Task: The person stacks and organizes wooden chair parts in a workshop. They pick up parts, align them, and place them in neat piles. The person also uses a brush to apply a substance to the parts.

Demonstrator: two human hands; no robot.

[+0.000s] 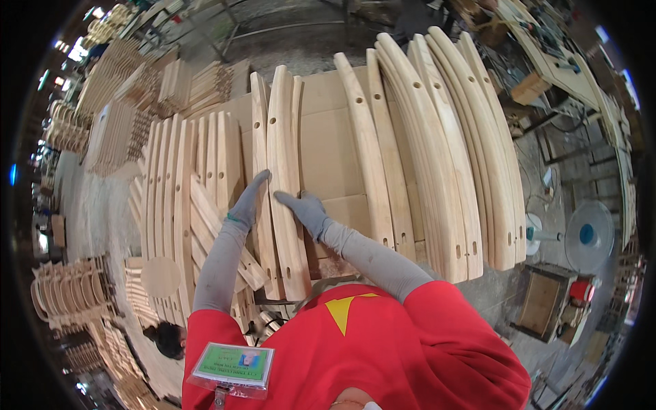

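Two long, slightly curved wooden slats stand side by side in front of me, each with a round hole near its far end. My left hand (253,199), in a grey glove, is closed over the left slat (258,140), fingertips reaching toward the gap between the two. On the right slat (280,150), my gloved right hand (305,210) has its thumb across the top face and its fingers at the right side, partly hidden. A third, narrower slat (296,113) shows just beyond that right edge. Cardboard (328,150) lies beneath them.
More curved slats (437,157) stand in a row to the right, with slots at their near ends. Left of my hands is a tight row of slats (164,164), some lying crosswise (222,225). A fan (589,234) and a wooden box (543,303) are at far right.
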